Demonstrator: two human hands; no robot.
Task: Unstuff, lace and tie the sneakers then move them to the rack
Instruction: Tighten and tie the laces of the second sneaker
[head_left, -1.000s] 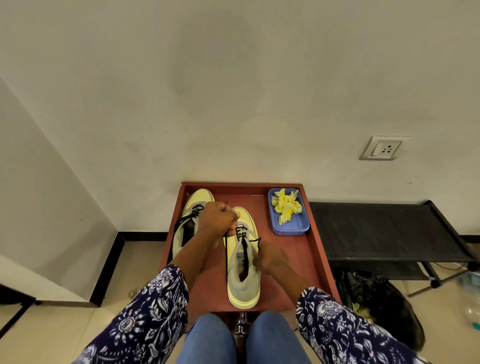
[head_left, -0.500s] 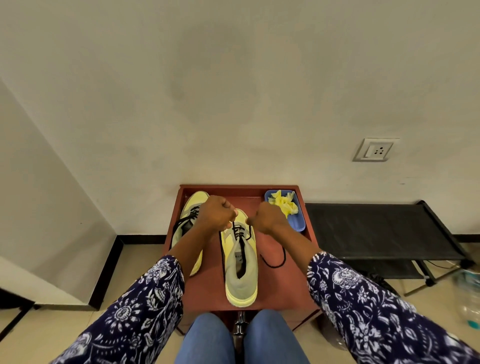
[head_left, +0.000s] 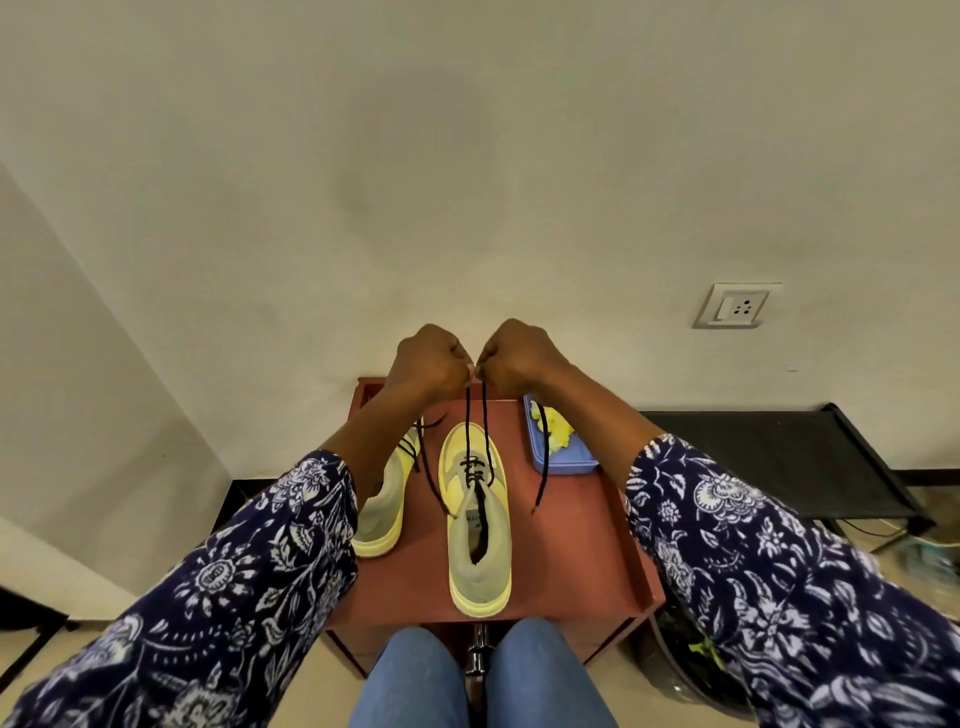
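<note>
**Both hands pulling a black lace up from a yellow sneaker**

A person in floral sleeves (head_left: 249, 587) and jeans (head_left: 483, 675) is sitting at a red-brown table (head_left: 582, 561). Directly below the raised hands, the sneaker (head_left: 478, 540) is standing on the table, toe pointing away, with the lace (head_left: 475, 421) running taut in two strands from its lowest eyelets up to the fists. The left hand (head_left: 428, 361) and right hand (head_left: 517, 358) are meeting knuckle to knuckle above the table's far edge, each one closing its fingers tight around a strand, while the loose ends are dangling down on either side of the shoe. Left of the grip, a second sneaker (head_left: 384, 499) is lying partly hidden under the left forearm. Right of the grip, a blue tray (head_left: 563, 462) is holding crumpled yellow paper (head_left: 558, 431). Further right, a black rack (head_left: 769, 457) is standing against the wall.
</note>
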